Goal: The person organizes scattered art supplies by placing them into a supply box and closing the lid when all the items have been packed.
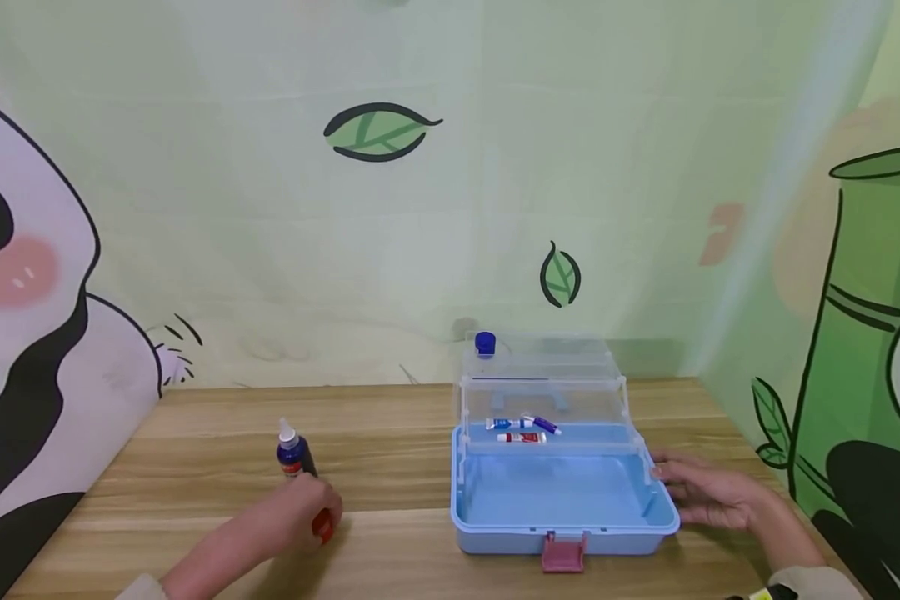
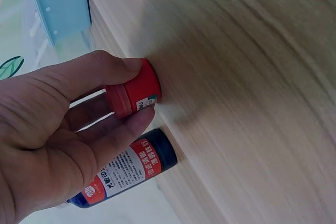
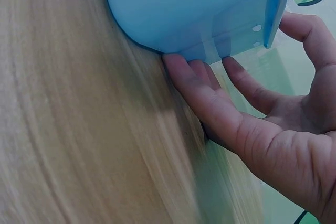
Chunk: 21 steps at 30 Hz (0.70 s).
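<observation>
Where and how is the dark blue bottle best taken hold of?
Grip the bottle round its cylindrical body, probably from the side facing the blue box: it stands upright, its white nozzle is narrow, and the left hand, holding the red container, crowds the near side.

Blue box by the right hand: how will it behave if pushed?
The box would likely slide rather than tip, being wide, low and set on the table. Probably light for its size: it looks like thin plastic. The open clear lid may wobble, standing up at the back.
</observation>
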Available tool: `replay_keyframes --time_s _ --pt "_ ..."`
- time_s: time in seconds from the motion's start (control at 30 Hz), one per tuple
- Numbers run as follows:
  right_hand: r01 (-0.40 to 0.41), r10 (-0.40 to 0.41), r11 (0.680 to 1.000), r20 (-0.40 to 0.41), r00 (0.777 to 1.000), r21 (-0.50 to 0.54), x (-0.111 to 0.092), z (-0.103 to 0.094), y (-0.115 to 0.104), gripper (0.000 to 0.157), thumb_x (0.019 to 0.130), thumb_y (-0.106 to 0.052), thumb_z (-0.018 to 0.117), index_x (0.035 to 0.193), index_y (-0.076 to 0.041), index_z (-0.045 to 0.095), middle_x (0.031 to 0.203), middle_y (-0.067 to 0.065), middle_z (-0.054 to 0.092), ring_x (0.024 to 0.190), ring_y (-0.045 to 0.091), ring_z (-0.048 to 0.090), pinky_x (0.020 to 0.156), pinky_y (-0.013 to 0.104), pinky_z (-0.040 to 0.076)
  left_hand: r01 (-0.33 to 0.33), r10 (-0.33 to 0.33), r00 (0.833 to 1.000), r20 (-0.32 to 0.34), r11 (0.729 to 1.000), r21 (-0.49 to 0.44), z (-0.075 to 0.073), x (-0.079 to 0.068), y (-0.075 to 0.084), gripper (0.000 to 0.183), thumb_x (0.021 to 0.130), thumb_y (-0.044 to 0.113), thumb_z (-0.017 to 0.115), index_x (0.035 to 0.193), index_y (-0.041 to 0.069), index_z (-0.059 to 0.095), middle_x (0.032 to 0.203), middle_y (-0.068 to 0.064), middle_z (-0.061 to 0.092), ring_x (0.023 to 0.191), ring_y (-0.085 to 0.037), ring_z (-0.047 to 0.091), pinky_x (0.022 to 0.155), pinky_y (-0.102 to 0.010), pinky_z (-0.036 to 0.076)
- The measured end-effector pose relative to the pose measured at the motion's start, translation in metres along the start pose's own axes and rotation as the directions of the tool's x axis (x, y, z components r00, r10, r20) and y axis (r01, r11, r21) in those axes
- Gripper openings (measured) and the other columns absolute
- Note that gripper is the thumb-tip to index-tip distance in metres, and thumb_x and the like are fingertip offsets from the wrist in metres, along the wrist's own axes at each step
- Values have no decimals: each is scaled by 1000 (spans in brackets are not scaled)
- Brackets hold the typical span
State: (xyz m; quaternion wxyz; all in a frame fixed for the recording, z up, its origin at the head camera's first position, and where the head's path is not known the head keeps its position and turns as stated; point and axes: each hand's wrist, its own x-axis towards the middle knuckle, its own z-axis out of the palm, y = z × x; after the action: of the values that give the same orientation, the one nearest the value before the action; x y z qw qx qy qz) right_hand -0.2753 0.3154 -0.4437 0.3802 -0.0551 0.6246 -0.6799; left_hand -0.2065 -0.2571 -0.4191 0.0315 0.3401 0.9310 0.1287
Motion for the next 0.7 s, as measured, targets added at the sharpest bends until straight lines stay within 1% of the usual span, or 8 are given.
replay_keyframes --time_s 0.07,0.23,0.33,0.4,0.5,0.63,0.7 --pt "2 -2 1000 4 1000 -3 1 1 0 70 100 -20 42 146 5 -5 138 19 42 118 28 51 95 55 42 11 -11 1000 6 1000 5 0 -1 0 27 55 -5 73 65 18 62 65 13 52 59 2 46 51 -16 41" --pt "0 0 1000 -3 1000 -7 1 2 -2 73 100 -21 42 146 4 -8 141 22 37 118 27 51 95 54 43 58 -57 998 30 998 -34 -2 -2 1 26 58 -5 74 68 17 64 68 12 55 61 0 48 53 -18 43" --pt "5 -5 1000 0 1000 -5 -1 2 -2 74 100 -21 42 146 4 -10 140 23 37 118 28 50 95 55 43 49 -48 999 18 998 -48 -4 1 0 25 59 -6 75 71 14 64 69 10 57 62 0 48 53 -18 43" --pt "11 -11 1000 8 1000 -3 -2 2 -1 74 100 -20 41 145 5 -11 139 22 38 118 28 50 95 55 42 42 -42 999 3 998 -40 -7 4 1 25 60 -5 76 72 14 64 69 9 57 62 -1 49 53 -18 44" --pt "14 -13 1000 21 1000 -5 -2 2 1 73 100 -19 40 145 6 -11 139 21 39 119 28 50 96 54 42 59 -60 998 0 998 -30 -18 11 4 25 63 -4 77 76 14 64 73 9 59 67 -3 52 57 -19 46" --pt "9 -9 1000 18 1000 5 -1 2 1 74 100 -20 41 145 5 -13 140 22 37 118 27 50 96 54 42 45 -45 998 -35 999 -10 -38 21 13 25 66 -3 77 80 13 65 80 5 61 72 -8 56 60 -20 48" --pt "8 -8 1000 18 1000 5 0 2 0 75 100 -20 41 146 4 -14 141 22 37 118 27 50 96 54 42 40 -39 998 -51 999 15 -47 27 19 25 67 -3 77 82 12 65 82 3 61 73 -11 57 61 -20 49"
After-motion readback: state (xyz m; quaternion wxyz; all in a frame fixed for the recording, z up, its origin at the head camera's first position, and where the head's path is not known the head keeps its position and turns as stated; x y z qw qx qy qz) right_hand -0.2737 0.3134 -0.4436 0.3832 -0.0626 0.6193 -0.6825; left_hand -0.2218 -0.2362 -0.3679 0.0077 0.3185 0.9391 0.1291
